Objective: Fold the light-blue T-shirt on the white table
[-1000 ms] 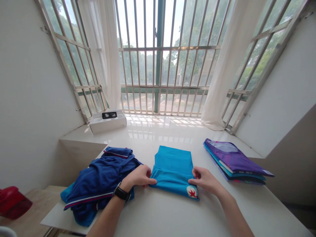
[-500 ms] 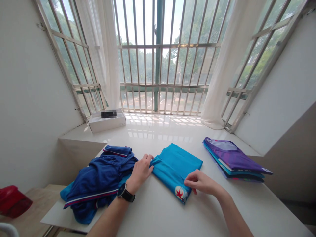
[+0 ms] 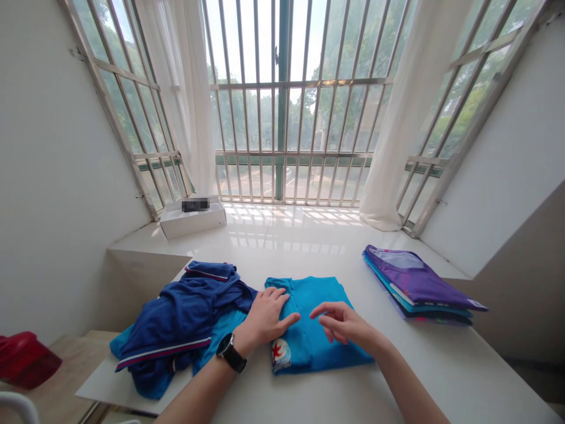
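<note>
A bright blue shirt [image 3: 329,294], partly folded, lies in front of me with a round red-and-white badge at its near left corner. My left hand [image 3: 271,315], with a black watch on the wrist, rests spread over the shirt's left part, thumb out. Over the middle of the shirt is my right hand [image 3: 342,324], its fingers loosely bent and apart, holding nothing; whether it touches the cloth I cannot tell. Close beside my left arm, a rumpled heap of dark blue clothes [image 3: 176,315] with striped edging lies partly on lighter blue cloth.
A stack of folded clothes, purple on top [image 3: 410,280], lies to the right on the white table [image 3: 353,394]. At the back left stands a white box [image 3: 194,221] with a blurred dark patch. A barred window and curtains [image 3: 391,147] rise behind. Something red [image 3: 29,359] shows at lower left.
The blue shirt has turned, so its badge has gone from the near right corner to the near left. My left hand has moved right onto the cloth; my right hand has come off the badge corner.
</note>
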Motion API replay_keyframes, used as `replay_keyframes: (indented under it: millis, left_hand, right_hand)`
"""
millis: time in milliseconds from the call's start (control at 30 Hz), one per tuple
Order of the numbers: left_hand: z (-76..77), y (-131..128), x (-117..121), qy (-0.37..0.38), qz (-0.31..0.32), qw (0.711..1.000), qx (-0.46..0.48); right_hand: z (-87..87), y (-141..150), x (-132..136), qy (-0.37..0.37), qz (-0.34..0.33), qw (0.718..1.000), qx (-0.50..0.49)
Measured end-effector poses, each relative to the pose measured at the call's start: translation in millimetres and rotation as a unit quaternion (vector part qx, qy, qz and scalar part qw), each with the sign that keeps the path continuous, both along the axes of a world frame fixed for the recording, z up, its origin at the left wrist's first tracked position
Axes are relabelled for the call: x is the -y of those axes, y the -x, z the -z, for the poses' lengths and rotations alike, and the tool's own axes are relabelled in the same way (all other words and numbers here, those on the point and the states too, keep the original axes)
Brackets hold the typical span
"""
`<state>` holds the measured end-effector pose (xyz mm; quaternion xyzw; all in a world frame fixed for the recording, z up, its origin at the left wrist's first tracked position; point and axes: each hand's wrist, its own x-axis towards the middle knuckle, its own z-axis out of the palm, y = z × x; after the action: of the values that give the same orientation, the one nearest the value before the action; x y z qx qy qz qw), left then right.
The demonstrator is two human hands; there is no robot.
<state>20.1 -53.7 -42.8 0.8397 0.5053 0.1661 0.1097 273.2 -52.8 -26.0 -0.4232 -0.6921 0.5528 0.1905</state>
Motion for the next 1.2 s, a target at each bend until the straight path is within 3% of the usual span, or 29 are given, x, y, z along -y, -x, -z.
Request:
replay_keyframes:
  millis: [100, 167, 233, 667, 933, 1067, 1200]
  left_hand:
    - [3.8, -2, 4, 0.018, 0.024, 0.999, -0.013]
    - [4.4, -3, 5, 0.033, 0.039, 0.999, -0.017]
    - [3.4, -2, 5, 0.047, 0.045, 0.998, -0.017]
    - [-8.3, -10, 14, -0.052, 0.075, 0.996, 0.01]
    - [-11.7, -14, 17, -0.013, 0.053, 0.998, -0.019]
    - [-5.4, -9, 8, 0.023, 0.055, 0.998, -0.009]
    - [-0.6, 0, 0, 0.036, 0.047, 0.998, -0.01]
  right_hand:
    - [14.4, -7, -12, -0.191, 0.159, 0.964, 0.095]
    - [22.2, -11, -16, -0.266, 0.181, 0.93, 0.18]
    - [26.8, -13, -17, -0.287, 0.171, 0.915, 0.226]
    - [26.1, -13, -19, -0.26, 0.172, 0.916, 0.254]
    - [18.6, -12, -17, -0.239, 0.167, 0.912, 0.287]
    - [10.3, -10, -12, -0.186, 0.123, 0.946, 0.233]
    - [4.0, -11, -6, -0.068, 0.078, 0.981, 0.163]
